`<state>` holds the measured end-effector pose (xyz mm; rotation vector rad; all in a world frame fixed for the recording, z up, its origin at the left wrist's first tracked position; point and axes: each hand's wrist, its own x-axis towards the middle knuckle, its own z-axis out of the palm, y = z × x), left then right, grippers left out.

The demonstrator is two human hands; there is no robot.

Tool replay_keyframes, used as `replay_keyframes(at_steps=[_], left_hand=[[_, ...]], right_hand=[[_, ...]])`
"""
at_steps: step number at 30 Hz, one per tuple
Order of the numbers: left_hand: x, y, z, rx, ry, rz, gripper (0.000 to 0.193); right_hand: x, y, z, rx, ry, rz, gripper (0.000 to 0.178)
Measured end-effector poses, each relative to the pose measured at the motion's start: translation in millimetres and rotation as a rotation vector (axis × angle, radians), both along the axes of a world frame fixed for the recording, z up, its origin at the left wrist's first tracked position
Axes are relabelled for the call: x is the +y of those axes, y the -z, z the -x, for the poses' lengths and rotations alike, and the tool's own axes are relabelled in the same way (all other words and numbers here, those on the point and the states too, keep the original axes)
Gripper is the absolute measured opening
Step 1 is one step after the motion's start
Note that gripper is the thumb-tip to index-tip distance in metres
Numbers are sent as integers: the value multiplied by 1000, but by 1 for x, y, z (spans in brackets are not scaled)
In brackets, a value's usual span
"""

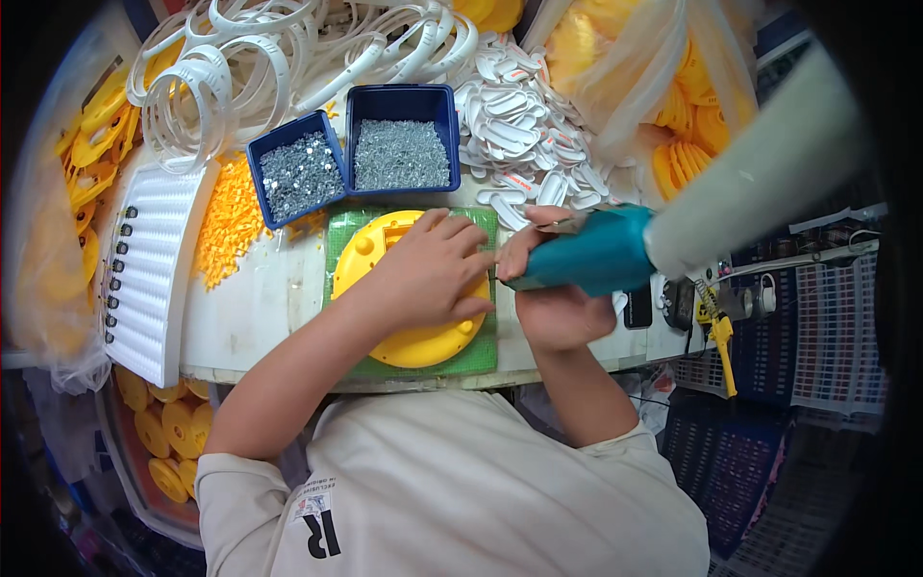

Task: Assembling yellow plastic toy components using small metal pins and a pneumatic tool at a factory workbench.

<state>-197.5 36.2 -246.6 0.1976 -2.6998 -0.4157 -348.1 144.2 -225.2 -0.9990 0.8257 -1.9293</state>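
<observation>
Pressing down flat at the centre of the frame, the left hand (428,274) is being held spread over the yellow round housing (409,341), which is lying on a green mat (481,356) at the front edge of the white bench (260,298). The fingers of this hand are being kept extended rather than curled; nothing is being clasped, and the housing is only being pinned under the palm. Most of the housing's upper half is being covered by the hand, so its detail there cannot be told.

Just to the right, the right hand (558,308) is being wrapped fully around the teal power screwdriver (586,255), with the thumb lying along the top of the body. The tool's long axis is running from the upper right of the frame down toward the centre left, its grey rear section (760,168) trailing off to the upper right. The tip is being directed at the right rim of the housing, beside the left fingertips (478,252); the tip itself is hidden between the two hands, so contact cannot be confirmed.

The housing is therefore lying left of the tool grip, and the left hand is the nearer one to it.

Above the hands, two blue trays of small metal screws (351,154) are standing side by side.
</observation>
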Motion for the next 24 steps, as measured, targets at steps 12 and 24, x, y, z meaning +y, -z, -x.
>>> replay_keyframes(at_steps=[12, 24], left_hand=[[90, 20, -58, -56, -307, 179, 60], [91, 30, -59, -9, -318, 188, 57]], right_hand=[[57, 0, -44, -12, -261, 52, 82], [58, 1, -48, 63, -170, 70, 89]])
